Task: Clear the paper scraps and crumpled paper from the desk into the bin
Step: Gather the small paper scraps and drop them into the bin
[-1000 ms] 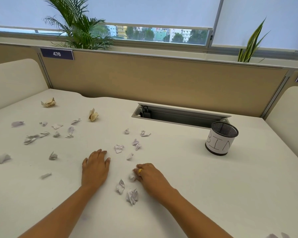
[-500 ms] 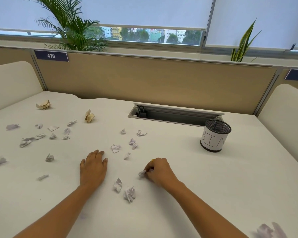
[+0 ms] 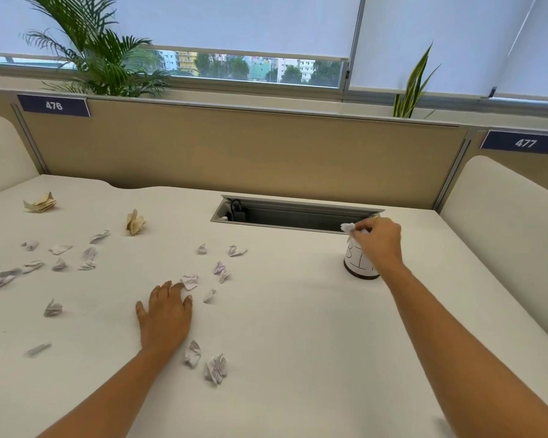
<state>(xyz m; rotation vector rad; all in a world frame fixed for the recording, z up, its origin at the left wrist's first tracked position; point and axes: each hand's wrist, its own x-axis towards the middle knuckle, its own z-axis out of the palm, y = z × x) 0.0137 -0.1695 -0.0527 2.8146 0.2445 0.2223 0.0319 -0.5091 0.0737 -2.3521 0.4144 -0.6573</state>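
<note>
An office. Numbered plates (image 3: 54,105) mark each seat along the partition (image 3: 234,153) (476, 477). The table (image 3: 298,343) has a cable slot (image 3: 295,214).

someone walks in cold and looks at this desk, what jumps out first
The right hand holds a white paper scrap over the bin at the desk's far right. The left hand lies flat near the middle, with crumpled paper strewn around it and out to the left.

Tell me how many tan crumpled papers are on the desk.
2. One tan crumpled paper lies at the far left of the desk; the other tan one sits right of it, left of the cable tray. None looks hidden.
</note>
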